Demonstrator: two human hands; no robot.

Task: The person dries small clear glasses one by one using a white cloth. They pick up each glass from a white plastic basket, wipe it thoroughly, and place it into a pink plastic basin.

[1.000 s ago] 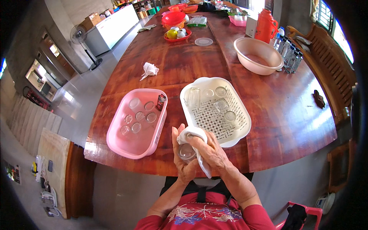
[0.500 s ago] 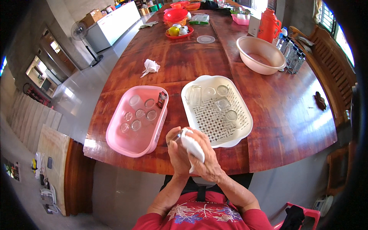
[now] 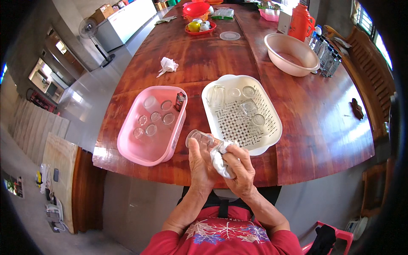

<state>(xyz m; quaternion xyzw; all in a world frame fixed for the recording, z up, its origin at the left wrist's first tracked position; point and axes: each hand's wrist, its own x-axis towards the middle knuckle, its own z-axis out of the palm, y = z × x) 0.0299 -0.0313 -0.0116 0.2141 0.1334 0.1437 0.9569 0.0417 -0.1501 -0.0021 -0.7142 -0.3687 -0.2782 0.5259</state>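
A clear drinking glass [image 3: 199,137] lies tilted in my left hand [image 3: 199,163], whose fingers and thumb close round it. Bunched in my right hand [image 3: 242,169] is a white cloth [image 3: 222,160], pressed against the end of the glass nearer that hand. Both hands are above the table's near edge, between two basins. On the left, a pink basin [image 3: 127,146] holds several small clear glasses and a dark, crumpled packet [image 3: 179,102]. To the right, a cream perforated tray [image 3: 272,123] carries several glass pieces, among them a larger glass [image 3: 217,97] lying on its side.
A crumpled white tissue [image 3: 168,65] lies beyond the pink basin. Farther right stand a large pale pink bowl [image 3: 293,63], a red thermos [image 3: 299,23] and several clear bottles [image 3: 326,59]. A flat clear lid [image 3: 230,36] and a red plate [image 3: 200,30] with cups sit farther back.
The glass has turned, so more of it shows beyond my left thumb. My right hand has shifted slightly right and down with the cloth, now bunched more tightly.
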